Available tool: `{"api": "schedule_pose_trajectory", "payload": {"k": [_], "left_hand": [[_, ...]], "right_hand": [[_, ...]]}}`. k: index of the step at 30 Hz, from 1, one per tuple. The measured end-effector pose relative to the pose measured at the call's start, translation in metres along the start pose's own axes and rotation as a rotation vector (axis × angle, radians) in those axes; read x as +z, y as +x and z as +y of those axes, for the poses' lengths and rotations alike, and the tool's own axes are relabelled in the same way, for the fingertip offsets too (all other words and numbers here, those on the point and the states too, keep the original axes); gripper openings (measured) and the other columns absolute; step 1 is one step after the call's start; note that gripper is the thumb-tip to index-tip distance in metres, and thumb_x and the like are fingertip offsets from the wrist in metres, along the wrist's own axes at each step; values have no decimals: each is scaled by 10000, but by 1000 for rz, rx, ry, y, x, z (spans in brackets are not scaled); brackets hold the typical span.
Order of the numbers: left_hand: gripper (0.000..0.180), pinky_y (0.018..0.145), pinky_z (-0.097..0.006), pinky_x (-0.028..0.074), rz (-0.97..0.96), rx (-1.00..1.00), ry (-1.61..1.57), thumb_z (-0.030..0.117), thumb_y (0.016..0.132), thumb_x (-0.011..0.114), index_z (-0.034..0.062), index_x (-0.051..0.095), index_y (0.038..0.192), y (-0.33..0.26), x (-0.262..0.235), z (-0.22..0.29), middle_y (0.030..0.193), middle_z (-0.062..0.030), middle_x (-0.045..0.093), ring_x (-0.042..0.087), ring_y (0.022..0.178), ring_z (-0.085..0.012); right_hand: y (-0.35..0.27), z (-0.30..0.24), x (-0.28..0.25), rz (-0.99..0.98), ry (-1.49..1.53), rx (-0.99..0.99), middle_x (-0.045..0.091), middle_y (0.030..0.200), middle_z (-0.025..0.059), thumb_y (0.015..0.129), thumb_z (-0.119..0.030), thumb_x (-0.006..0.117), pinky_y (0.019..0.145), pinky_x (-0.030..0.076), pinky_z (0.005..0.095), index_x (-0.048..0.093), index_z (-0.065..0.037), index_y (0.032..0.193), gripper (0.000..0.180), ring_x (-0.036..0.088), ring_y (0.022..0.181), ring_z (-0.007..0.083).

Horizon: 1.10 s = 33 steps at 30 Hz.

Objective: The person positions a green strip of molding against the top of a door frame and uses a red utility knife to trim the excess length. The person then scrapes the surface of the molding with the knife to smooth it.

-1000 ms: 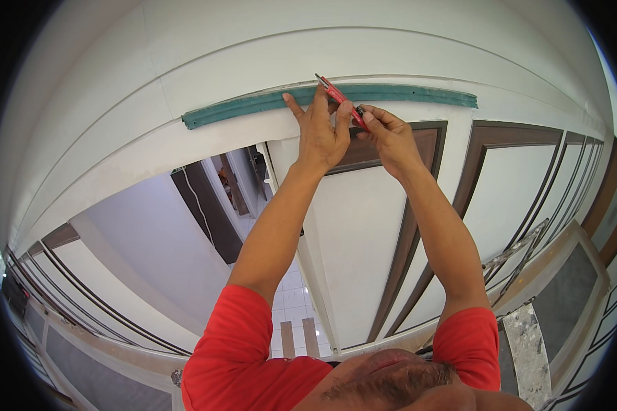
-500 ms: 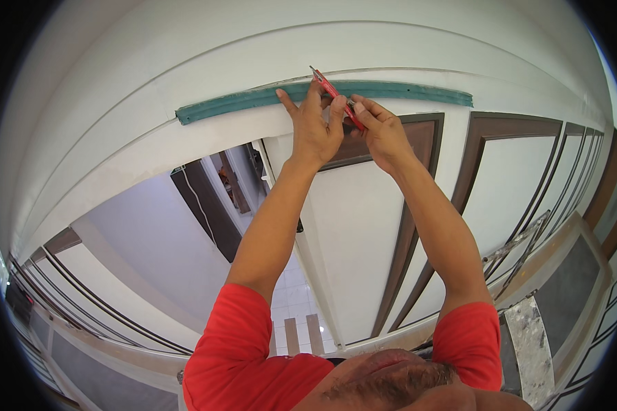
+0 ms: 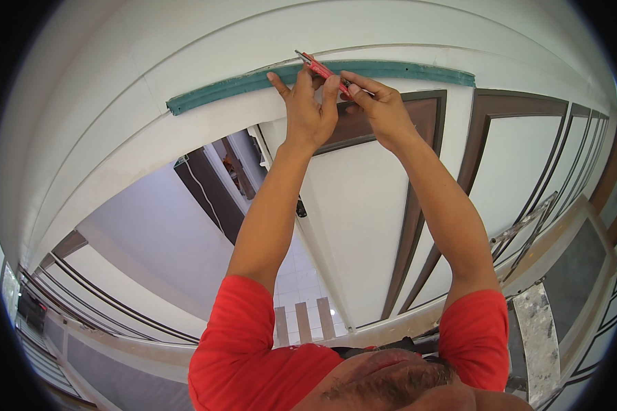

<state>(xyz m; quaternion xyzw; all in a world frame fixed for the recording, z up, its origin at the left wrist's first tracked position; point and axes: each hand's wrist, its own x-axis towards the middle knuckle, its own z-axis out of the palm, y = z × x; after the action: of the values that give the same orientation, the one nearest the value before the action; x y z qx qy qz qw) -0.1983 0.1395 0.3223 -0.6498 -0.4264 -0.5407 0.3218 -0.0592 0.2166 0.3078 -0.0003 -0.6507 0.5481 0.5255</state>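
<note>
1. We find both arms raised overhead to a long green strip of masking tape [image 3: 253,82], which runs along the white curved moulding [image 3: 151,147] above a doorway.
2. The left hand [image 3: 307,109] rests flat against the moulding, its fingertips [image 3: 275,77] touching the tape's lower edge.
3. A slim red utility knife [image 3: 320,68] lies across the tape, tilted, with its upper end above the tape.
4. The right hand [image 3: 377,109] pinches the knife's lower end between narrowly closed fingers; the left hand's fingers steady it from the side.
5. Below the hands stands a white door with a dark brown frame [image 3: 363,226].
6. We note red short sleeves [image 3: 253,342] on both arms.
</note>
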Motion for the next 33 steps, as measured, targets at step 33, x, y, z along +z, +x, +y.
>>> {"api": "schedule_pose_trajectory", "payload": {"k": [33], "left_hand": [[403,1194,-589,-188,24,-13,36,392,1047,580,9,591,1172,1,4,-3,1037,-159,766,657,1213,-252]], "right_hand": [[9,0,-6,-77,-11,-30,696,1203,51,1014,-312,679,905,510,304,655,-48,1359,435,636,1095,142]]}}
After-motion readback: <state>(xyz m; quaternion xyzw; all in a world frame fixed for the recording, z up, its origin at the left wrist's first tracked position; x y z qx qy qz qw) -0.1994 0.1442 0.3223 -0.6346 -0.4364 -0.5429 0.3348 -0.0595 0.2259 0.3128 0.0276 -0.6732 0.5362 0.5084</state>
